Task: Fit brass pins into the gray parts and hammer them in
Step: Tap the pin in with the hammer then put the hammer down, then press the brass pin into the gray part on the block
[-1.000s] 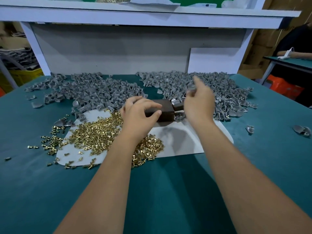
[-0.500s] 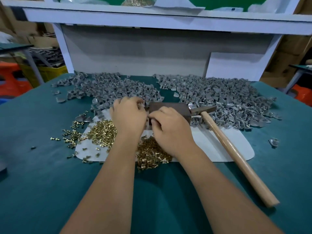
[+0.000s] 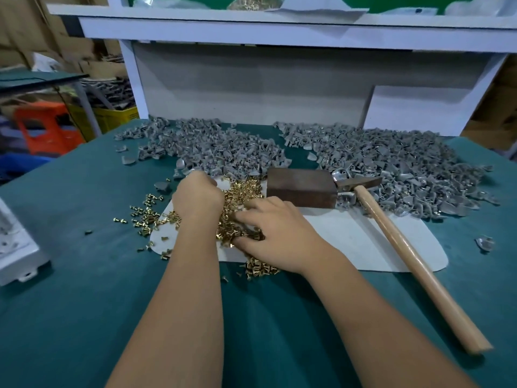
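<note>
over the brass pins (image 3: 243,191), right hand (image 3: 275,232) spreads its fingers; left hand (image 3: 197,193) grip unclear.

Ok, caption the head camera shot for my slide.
Both hands, left and right, reach into the brass pins; hammer lies idle.

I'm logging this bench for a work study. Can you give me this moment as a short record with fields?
surface: teal table with a white mat
brass pins: heap on the mat, some strewn left
gray parts: two piles at the back
block: dark, at the mat's far edge
hammer: lying unheld, head beside the block
left hand: curled, contents hidden
right hand: fingers reaching into the pins
</note>
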### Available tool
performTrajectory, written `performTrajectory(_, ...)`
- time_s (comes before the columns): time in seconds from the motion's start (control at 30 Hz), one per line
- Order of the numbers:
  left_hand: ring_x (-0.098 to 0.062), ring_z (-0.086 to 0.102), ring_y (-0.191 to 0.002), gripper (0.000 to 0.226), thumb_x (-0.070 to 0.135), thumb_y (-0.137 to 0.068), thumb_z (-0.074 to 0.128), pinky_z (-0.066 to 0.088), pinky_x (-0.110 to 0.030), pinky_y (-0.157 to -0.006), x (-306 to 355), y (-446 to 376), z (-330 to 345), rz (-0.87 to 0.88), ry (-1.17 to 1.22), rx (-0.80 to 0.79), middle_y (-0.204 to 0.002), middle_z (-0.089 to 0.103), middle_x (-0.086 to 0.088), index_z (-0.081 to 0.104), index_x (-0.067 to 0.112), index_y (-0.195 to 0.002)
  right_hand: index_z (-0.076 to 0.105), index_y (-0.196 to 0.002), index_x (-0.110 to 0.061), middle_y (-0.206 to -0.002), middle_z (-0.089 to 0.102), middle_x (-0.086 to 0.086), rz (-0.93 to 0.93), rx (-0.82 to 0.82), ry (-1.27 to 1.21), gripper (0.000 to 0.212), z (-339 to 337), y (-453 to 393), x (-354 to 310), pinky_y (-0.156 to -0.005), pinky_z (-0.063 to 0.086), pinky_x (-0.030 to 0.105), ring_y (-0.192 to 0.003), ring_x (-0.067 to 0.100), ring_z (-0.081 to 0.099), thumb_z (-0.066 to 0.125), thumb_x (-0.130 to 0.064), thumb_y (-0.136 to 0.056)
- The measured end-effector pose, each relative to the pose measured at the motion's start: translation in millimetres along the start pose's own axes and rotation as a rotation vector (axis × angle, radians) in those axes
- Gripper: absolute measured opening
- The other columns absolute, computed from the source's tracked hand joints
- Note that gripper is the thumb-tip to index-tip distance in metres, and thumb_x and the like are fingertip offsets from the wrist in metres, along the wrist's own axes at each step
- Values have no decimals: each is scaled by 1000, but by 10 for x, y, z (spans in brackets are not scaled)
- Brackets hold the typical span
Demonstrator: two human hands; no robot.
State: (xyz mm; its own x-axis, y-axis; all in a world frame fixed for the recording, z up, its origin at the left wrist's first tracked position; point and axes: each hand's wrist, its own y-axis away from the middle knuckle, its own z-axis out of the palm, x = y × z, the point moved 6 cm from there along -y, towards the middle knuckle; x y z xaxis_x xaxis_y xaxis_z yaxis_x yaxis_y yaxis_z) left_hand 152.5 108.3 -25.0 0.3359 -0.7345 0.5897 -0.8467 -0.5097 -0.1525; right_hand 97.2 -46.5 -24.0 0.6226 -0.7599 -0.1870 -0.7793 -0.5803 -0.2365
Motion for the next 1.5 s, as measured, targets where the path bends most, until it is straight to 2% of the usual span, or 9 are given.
performTrajectory(0.17, -33, 49, -120, 38, 3, -84, 57, 34, -43, -101, 57, 17, -30, 55, 11, 112, -112, 69, -10, 75, 25, -108, 68, -112, -24, -107, 58, -4, 7, 25, -84, 38, -6, -19, 15, -90, 36, 34, -105, 18, 44, 62, -47, -82)
performTrajectory(0.4, -10, 56, -60, 27, 3, -90, 59, 46, -24, -59, 291, 30, 71, 242, 519, 7, -98, 73, -2, 75, 22, -102, 63, -77, -25, -82, 55, -10, -9, 31, -192, 9, -49, -45, -71, -84, 44, 35, -94, 18, 49, 64, -17, -79)
performTrajectory(0.53, -12, 63, -103, 31, -5, -91, 58, 51, -26, -95, 376, 71, 96, 279, 718, -78, -100, 65, 10, 67, 15, -113, 65, -75, -23, -81, 57, -10, 16, 43, -281, 14, -49, -52, -25, -83, 46, 39, -94, 17, 51, 63, -11, -80)
performTrajectory(0.6, -12, 62, -105, 31, -4, -92, 59, 50, -25, -97, 427, 90, 96, 292, 760, -91, -99, 63, 11, 65, 10, -119, 67, -74, -24, -83, 60, -12, 65, 95, -363, 11, -83, -50, 45, -83, 47, 38, -91, 12, 53, 68, -16, -81)
performTrajectory(0.77, 1, 63, -96, 29, 0, -93, 62, 51, -12, -90, 635, 220, 170, 383, 787, -175, -102, 66, 9, 66, 7, -120, 71, -68, -26, -71, 67, -13, 210, 178, -490, 8, -132, -33, 221, -72, 52, 34, -73, 6, 60, 79, -26, -71)
performTrajectory(1.1, -4, 64, -102, 29, 0, -85, 71, 56, -31, -91, 744, 355, 322, 347, 781, -246, -101, 70, 11, 72, 27, -95, 69, -68, -19, -66, 68, 4, 368, 227, -864, 28, -225, 134, 642, -77, 54, 43, -66, 18, 62, 74, 8, -72)
performTrajectory(1.23, -4, 64, -95, 20, 6, -84, 74, 54, -12, -72, 792, 414, 357, 372, 727, -257, -97, 71, 9, 76, 22, -97, 68, -71, -13, -62, 63, 0, 357, 261, -931, 30, -238, 136, 689, -65, 53, 23, -57, 7, 58, 68, 17, -72)
performTrajectory(1.33, -4, 64, -93, 17, 8, -85, 73, 50, -7, -64, 798, 428, 370, 379, 714, -277, -100, 72, 4, 77, 19, -98, 67, -70, -17, -65, 63, 1, 400, 374, -928, 32, -288, 153, 746, -61, 54, 21, -57, 6, 57, 66, 15, -75)
performTrajectory(1.5, -9, 64, -102, 19, 9, -89, 68, 51, -24, -93, 806, 429, 345, 422, 637, -252, -104, 73, 3, 78, 17, -103, 66, -68, -29, -70, 65, -2, 479, 564, -759, 37, -379, 194, 875, -72, 53, 33, -69, 12, 58, 63, 6, -78)
